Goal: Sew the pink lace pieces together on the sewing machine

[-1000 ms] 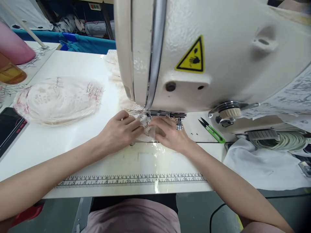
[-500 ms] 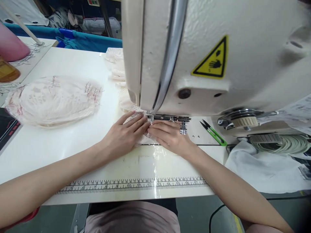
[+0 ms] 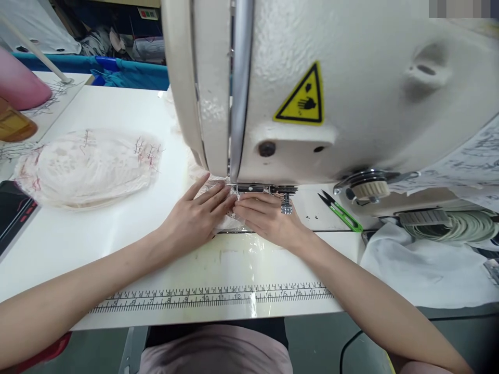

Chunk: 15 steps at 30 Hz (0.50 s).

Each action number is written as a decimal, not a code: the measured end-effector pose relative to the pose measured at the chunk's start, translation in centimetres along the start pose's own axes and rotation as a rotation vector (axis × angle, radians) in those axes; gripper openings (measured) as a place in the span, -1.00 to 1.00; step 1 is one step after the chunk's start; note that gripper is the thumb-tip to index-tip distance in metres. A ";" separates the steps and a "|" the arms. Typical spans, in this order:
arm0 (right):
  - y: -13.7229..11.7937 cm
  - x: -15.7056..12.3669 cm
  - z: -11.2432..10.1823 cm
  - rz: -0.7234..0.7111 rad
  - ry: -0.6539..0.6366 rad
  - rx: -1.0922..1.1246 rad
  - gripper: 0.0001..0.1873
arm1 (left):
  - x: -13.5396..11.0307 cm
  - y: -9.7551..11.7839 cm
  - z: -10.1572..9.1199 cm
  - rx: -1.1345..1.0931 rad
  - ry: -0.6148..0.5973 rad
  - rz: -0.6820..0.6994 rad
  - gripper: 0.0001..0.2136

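Observation:
My left hand (image 3: 193, 221) lies flat with fingers stretched out on a small piece of white lace fabric (image 3: 218, 189) just left of the presser foot (image 3: 253, 188). Facing it from the other side, my right hand (image 3: 267, 218) rests flat on the same fabric, fingertips nearly meeting the left ones. Above both looms the cream head of the sewing machine (image 3: 331, 88), hiding the needle and most of the fabric.
A stack of pale lace pieces (image 3: 83, 166) lies at the left on the white table (image 3: 97, 234). Green thread snips (image 3: 341, 211) sit right of the presser foot. White cloth (image 3: 421, 267) and coiled elastic (image 3: 456, 226) are at the right. A printed ruler (image 3: 214, 297) runs along the front edge.
Both hands went from pinching the lace to lying flat on it, fingers stretched toward the presser foot. The view shifted slightly.

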State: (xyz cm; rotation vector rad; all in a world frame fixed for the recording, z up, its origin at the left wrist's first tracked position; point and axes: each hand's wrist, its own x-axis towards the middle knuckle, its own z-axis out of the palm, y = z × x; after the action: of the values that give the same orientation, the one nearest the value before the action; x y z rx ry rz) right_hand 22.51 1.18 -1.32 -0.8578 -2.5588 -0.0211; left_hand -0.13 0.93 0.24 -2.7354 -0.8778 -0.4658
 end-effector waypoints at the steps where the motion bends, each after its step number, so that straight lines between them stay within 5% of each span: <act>1: -0.1 0.0 -0.2 0.008 0.002 -0.014 -0.74 | 0.0 0.1 0.0 -0.003 -0.005 -0.005 -0.63; 15: 0.1 0.2 -1.2 0.010 0.050 -0.064 -0.79 | 0.1 0.3 0.3 -0.028 0.012 -0.036 -0.66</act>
State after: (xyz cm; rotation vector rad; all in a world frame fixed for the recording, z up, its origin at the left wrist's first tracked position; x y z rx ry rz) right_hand 22.89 1.23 -0.18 -0.8826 -2.5187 -0.1205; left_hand 0.18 0.86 0.00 -2.7432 -0.9256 -0.5042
